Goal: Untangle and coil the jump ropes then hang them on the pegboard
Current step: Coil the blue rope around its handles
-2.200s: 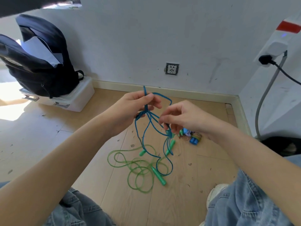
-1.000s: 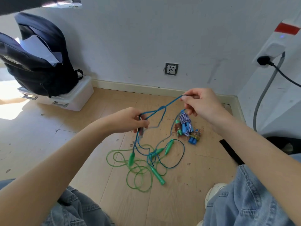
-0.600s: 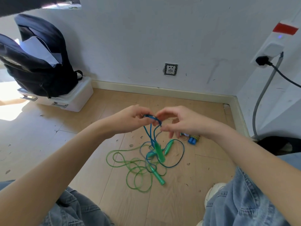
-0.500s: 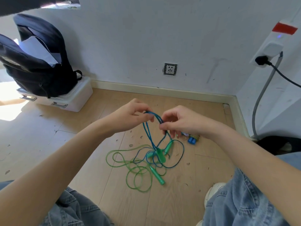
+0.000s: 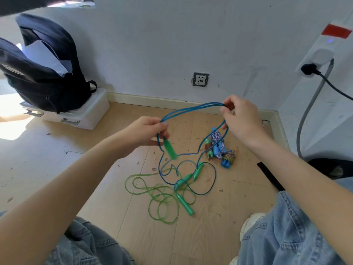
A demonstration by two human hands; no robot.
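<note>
The left hand [image 5: 148, 131] and the right hand [image 5: 241, 119] are holding well apart above the floor, each pinching the blue jump rope [image 5: 191, 109] between curled fingers, so that a doubled strand is stretching between them in a shallow arc. A green handle [image 5: 170, 150] is dangling just below the left hand (blurred, so how it joins the rope is unclear). From both hands the blue rope is hanging down to loops that are lying on the wooden floor [image 5: 95, 169] below and between them. There it is crossing the green jump rope [image 5: 160, 197], which is sprawling in loose coils nearer the person's knees. Below the right hand, a small pile of bundled ropes [image 5: 219, 148] is sitting on the floor. Beyond the left hand, a dark backpack [image 5: 44, 73] is resting on a white box [image 5: 86, 115] against the wall.
</note>
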